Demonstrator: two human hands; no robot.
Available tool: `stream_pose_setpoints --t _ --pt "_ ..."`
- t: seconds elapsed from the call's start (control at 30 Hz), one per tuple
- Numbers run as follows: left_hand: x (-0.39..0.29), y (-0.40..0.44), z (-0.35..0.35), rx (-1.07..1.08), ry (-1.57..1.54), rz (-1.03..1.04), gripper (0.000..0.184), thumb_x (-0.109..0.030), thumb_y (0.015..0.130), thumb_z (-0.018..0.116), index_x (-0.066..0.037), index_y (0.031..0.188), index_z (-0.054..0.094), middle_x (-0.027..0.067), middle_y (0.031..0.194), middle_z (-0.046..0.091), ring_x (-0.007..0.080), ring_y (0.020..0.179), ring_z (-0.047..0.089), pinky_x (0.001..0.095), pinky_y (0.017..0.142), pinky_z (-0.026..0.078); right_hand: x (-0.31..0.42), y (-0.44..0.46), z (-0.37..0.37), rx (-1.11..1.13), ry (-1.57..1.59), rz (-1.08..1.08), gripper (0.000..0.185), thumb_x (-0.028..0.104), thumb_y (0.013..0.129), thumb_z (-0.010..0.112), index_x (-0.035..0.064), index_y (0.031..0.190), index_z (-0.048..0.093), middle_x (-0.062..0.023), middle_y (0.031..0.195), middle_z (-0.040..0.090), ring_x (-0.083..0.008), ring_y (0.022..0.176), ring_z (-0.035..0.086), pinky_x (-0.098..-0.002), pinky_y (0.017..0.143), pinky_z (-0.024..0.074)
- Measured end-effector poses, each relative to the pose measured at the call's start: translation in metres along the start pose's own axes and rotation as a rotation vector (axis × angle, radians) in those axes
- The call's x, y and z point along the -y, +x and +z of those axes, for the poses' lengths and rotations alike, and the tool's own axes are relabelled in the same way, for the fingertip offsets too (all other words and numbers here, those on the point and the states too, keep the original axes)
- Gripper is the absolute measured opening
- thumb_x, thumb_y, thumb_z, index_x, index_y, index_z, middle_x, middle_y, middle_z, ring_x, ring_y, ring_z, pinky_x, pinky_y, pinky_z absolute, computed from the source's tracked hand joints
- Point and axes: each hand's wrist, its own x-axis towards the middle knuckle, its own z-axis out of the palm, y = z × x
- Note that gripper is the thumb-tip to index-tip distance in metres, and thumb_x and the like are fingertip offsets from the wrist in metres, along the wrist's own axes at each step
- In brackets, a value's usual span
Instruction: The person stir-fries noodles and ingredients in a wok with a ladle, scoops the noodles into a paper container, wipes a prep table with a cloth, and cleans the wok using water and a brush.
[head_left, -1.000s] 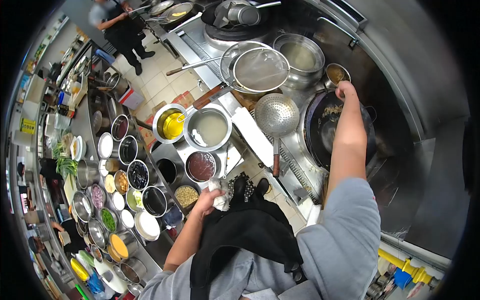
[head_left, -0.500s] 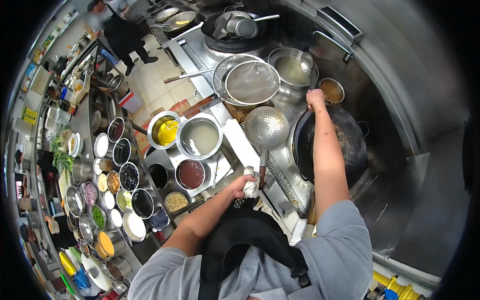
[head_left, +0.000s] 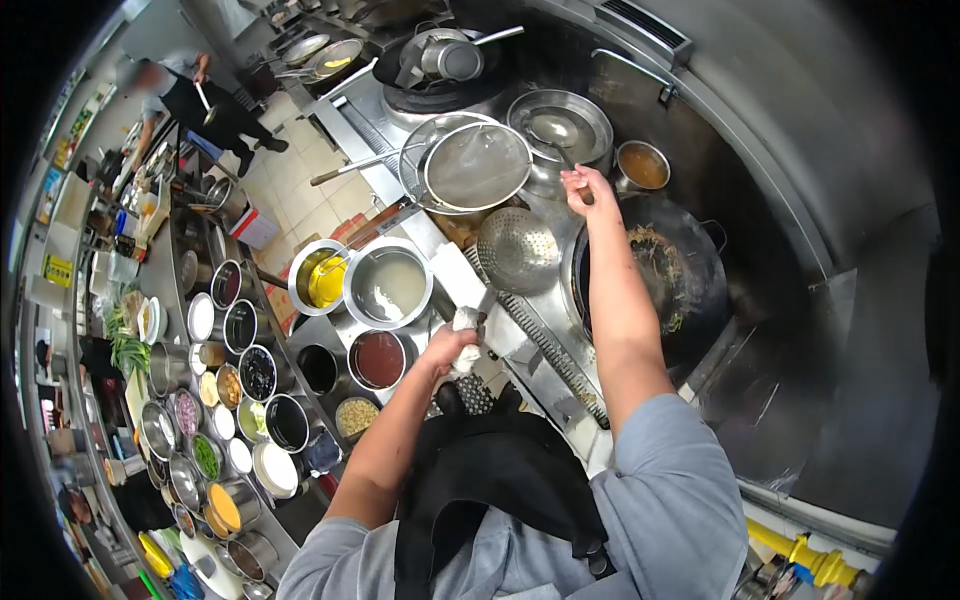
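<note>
My right hand [head_left: 588, 188] is closed around the handle of a ladle [head_left: 553, 131]. The ladle's bowl is down in a metal pot [head_left: 600, 118] of cloudy liquid. Below my right forearm sits a black wok [head_left: 705, 300] with shredded food [head_left: 655, 262] in it. My left hand [head_left: 446, 350] grips a bunched white cloth [head_left: 466, 338], held over the front edge of the stove. A perforated skimmer [head_left: 517, 250] rests on the stove between my hands; its handle is hard to make out. A small pot of brown liquid [head_left: 642, 166] stands behind the wok.
A mesh strainer [head_left: 478, 166] lies on the stove. Nearby are a pot of yellow oil [head_left: 326, 280], a bowl of cloudy liquid [head_left: 388, 284] and a pot of red-brown sauce [head_left: 378, 358]. Ingredient containers [head_left: 258, 372] crowd the left counter. Another person [head_left: 205, 105] stands at the far left.
My right hand has moved left, and the ladle's bowl has gone from the pot's right rim down into the liquid. My left hand moved left with the cloth. The other person now shows a ladle.
</note>
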Motion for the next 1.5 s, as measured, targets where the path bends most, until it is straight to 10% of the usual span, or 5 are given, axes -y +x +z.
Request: stream_pose_setpoints --t 0.67,1.13,1.23,1.3,1.5 --pt "-0.041 -0.054 0.001 -0.114 0.458 0.200 0.034 -0.012 0.072 0.068 0.004 0.102 0.067 0.0115 0.086 0.071 0.0186 0.074 0.066 0.0327 0.071 0.053 0.014 -0.222 0.001 -0.675 -1.528 -0.526 0.033 0.029 0.097 0.060 0.0026 0.079 0.052 0.0003 0.057 0.048 -0.0098 0.039 0.043 -0.0264 0.035 0.0348" --pt "0.028 -0.020 -0.007 -0.058 -0.139 -0.027 0.031 -0.011 0.079 0.066 0.003 0.107 0.062 0.0111 0.090 0.067 0.0221 0.074 0.066 0.0363 0.063 0.055 -0.028 0.028 0.034 -0.693 -2.078 -0.295 0.016 0.005 0.084 0.057 -0.0033 0.082 0.070 -0.0208 0.077 0.070 -0.0240 0.056 0.068 -0.0332 0.046 0.0512" --pt "0.037 -0.013 -0.013 0.176 -0.270 -0.104 0.032 -0.015 0.083 0.061 0.001 0.110 0.062 0.0144 0.096 0.069 0.0239 0.073 0.066 0.0350 0.063 0.054 -0.003 0.099 0.009 -0.662 -1.299 -0.400 0.009 0.002 0.084 0.054 -0.0010 0.078 0.061 -0.0127 0.063 0.059 -0.0208 0.049 0.057 -0.0289 0.043 0.0470" --pt "0.037 -0.014 -0.010 0.227 -0.312 -0.142 0.035 -0.018 0.086 0.057 0.001 0.115 0.060 0.0154 0.098 0.070 0.0245 0.076 0.065 0.0349 0.068 0.054 0.009 0.096 0.003 -0.051 -0.031 -0.156 0.010 -0.002 0.083 0.052 0.0030 0.076 0.047 -0.0044 0.060 0.044 -0.0154 0.047 0.047 -0.0247 0.041 0.0428" --pt "0.055 0.019 -0.018 0.322 -0.319 -0.198 0.046 -0.017 0.085 0.055 0.007 0.125 0.051 0.0204 0.115 0.063 0.0322 0.097 0.066 0.0407 0.084 0.055 -0.025 0.032 0.026 0.171 0.145 -0.153 0.020 0.012 0.090 0.055 0.0061 0.074 0.044 -0.0045 0.063 0.048 -0.0134 0.047 0.047 -0.0246 0.044 0.0438"
